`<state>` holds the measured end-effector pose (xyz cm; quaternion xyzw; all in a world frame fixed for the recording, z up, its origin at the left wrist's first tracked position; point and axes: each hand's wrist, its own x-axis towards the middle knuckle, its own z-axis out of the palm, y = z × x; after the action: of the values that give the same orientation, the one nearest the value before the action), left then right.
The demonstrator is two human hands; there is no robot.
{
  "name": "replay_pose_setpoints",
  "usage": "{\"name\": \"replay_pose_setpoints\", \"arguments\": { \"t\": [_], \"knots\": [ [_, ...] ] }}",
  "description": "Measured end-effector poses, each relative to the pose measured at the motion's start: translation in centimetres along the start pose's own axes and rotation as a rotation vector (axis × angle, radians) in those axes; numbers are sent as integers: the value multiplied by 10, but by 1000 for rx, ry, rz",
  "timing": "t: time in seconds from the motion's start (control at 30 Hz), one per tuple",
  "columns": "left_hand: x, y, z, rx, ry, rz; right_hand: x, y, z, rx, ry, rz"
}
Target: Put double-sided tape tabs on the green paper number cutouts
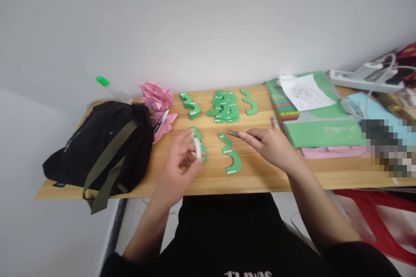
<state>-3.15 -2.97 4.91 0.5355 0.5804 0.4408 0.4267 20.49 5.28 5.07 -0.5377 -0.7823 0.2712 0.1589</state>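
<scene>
My left hand, blurred by motion, grips a small white curved object, which looks like the edge of a narrow roll. Partly behind those fingers lies a green wavy paper piece. In my right hand is a pair of metal tweezers, its tips pointing left and slightly apart. Just below the tips, a second green wavy piece with white strips across it rests flat on the wooden table. Behind it are a pile of green pieces and single wavy ones on the left and right.
A black bag with an olive strap fills the left end. Beside it are crumpled pink paper and a glue tube. To the right lie a green folder, a scribbled white sheet and a power strip.
</scene>
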Motion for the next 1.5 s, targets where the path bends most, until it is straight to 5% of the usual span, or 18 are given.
{"name": "replay_pose_setpoints", "arguments": {
  "t": [0.1, 0.27, 0.37, 0.43, 0.57, 0.67, 0.87, 1.07, 1.37, 1.5],
  "knots": [
    [4, -16, -31, 523, 198, -28, -2, 12, 7, 68, 30, 48],
    [12, -45, -57, 775, 32, -79, -7, 19, 17, 206, 60, 32],
    [9, -42, -51, 643, 132, -40, -9, 15, 23, 353, 53, 78],
    [6, -31, -40, 352, 130, -33, -10, 9, 29, 549, 46, 121],
    [1, -10, -11, -409, -248, -114, -12, -12, 43, 979, -48, 200],
    [2, -5, 9, -624, -373, -173, -14, -26, 46, 1100, -110, 223],
    [5, -8, 27, -603, -372, -196, -19, -31, 40, 1020, -40, 200],
    [7, -8, 39, -131, -60, 43, -21, -27, 37, 959, -49, 200],
    [15, 0, 43, -24, -148, 89, -23, -26, 32, 765, -57, 128],
    [19, -2, 43, -65, -150, 96, -25, -27, 33, 725, 54, 140]
  ]
}}
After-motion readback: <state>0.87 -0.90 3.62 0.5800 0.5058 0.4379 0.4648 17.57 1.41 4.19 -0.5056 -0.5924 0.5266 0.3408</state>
